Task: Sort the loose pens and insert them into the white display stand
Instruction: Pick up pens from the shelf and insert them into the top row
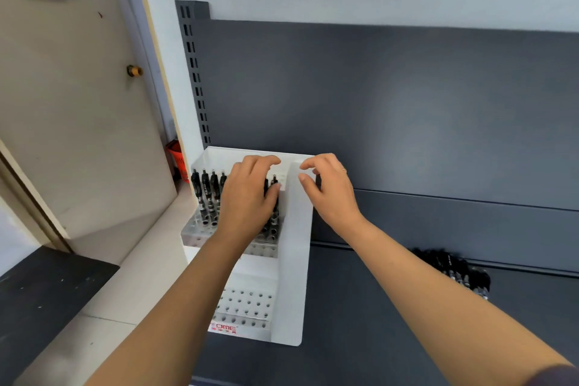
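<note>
Head view is showing both hands up at the white display stand (293, 260), which is sitting at the left end of the dark shelf (376, 338).

Key relation: the loose pens (451, 269) are lying well off to the right of both hands and nearer the person, partly hidden behind the right forearm. They are lying flat in a heap, the heap running along the shelf's back lip. Individual axes are too blurred to call. The right hand (332, 191) is sitting much closer to them than the left, so I'd judge the next fetch is falling to the right hand, w/ a swing back and outward.

Fingers:
- Right hand is hovering over the stand's right wall, fingers loosely curved and apart, nothing btwn them.
- Left hand (247, 194) is curling down over the upright pens (205, 194) in the upper tier, thumb lying against the rightmost one. Can't tell whether it's actually pinching it.

Look of the pens: black barrels w/ clips at the top, glossy, slim. The ones in the stand are standing in rows, while the lower tier's holes (247, 304) are showing bare — plenty left to fill, by my read.
</note>
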### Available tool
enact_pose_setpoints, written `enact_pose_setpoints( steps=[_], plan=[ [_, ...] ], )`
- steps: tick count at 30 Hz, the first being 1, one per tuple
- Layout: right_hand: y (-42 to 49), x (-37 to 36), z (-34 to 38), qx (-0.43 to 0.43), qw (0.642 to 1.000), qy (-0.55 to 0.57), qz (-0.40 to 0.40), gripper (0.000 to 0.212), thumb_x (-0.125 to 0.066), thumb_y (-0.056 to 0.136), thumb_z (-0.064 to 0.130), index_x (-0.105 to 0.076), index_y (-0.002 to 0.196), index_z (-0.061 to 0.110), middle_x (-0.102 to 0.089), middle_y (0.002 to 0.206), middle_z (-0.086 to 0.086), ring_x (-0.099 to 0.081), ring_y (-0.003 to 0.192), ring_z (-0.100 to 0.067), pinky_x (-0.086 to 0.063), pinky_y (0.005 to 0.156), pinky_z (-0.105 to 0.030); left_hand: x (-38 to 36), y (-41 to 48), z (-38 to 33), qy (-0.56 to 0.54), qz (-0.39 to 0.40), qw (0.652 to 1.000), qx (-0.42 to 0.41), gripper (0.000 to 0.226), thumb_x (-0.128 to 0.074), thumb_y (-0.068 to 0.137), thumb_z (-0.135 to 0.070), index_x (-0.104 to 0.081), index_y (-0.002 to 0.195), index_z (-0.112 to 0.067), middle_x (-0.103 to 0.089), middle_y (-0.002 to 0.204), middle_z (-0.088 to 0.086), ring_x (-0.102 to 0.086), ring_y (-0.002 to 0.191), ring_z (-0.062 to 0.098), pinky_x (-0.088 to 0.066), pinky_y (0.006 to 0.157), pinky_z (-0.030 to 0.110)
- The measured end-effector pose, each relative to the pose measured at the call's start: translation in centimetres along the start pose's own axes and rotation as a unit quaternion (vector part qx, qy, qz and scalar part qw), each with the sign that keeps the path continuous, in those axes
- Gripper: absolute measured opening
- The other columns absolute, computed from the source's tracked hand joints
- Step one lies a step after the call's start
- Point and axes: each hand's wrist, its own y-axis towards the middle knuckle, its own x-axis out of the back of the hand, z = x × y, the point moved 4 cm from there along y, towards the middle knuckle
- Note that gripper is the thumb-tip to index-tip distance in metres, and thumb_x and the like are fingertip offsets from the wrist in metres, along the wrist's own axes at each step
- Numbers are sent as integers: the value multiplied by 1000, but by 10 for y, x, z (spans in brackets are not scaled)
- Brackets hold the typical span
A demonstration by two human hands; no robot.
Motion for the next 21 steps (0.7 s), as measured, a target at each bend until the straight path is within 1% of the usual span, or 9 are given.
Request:
enact_pose_setpoints(
  steps=[3, 6, 9, 14, 17, 21],
  plan=[
    [-8, 25, -33, -10, 999, -36, 16, 16, -56, 93, 20, -61, 107, 16, -54, 112, 2, -50, 100, -16, -45, 87, -33, -19, 8, -37, 14, 7, 999, -41, 27, -65, 82, -10, -60, 108, -13, -61, 104, 6, -56, 92, 28, -46, 78, 39],
    [-23, 60, -78, -35, 997, -66, 37, 17, -56, 93, 20, -62, 108, 16, -57, 111, 0, -52, 100, -18, -45, 87, -32, -55, 12, -78, -2, 51, 996, -66, 23, -63, 83, -12, -62, 106, -14, -62, 100, 3, -55, 91, 27, -45, 79, 40],
    [-41, 94, -129, -89, 989, -94, 73, 16, -53, 94, 23, -63, 106, 18, -61, 102, 2, -56, 96, -18, -48, 82, -35, -98, 11, -111, -13, 107, 992, -69, 21, -59, 86, -16, -61, 107, -17, -62, 97, -2, -53, 92, 22, -41, 80, 34],
    [-76, 136, -203, -146, 970, -130, 147, 18, -52, 94, 25, -63, 107, 20, -60, 100, 2, -58, 91, -18, -49, 81, -34, -166, -3, -156, -19, 170, 983, -67, 21, -57, 89, -22, -58, 110, -22, -62, 98, -7, -51, 94, 16, -38, 82, 29],
    [-94, 149, -235, -170, 958, -128, 192, 18, -52, 94, 26, -63, 108, 21, -61, 102, 2, -58, 90, -15, -50, 83, -35, -200, -18, -172, -5, 213, 975, -57, 22, -55, 90, -25, -57, 112, -23, -61, 100, -8, -51, 95, 15, -38, 82, 29],
    [-114, 153, -269, -196, 936, -115, 268, 18, -53, 93, 26, -64, 107, 22, -66, 103, 2, -61, 95, -16, -50, 85, -35, -238, -42, -180, 24, 286, 958, -18, 25, -53, 91, -27, -53, 116, -25, -60, 104, -8, -51, 99, 16, -40, 83, 30]
  ],
)
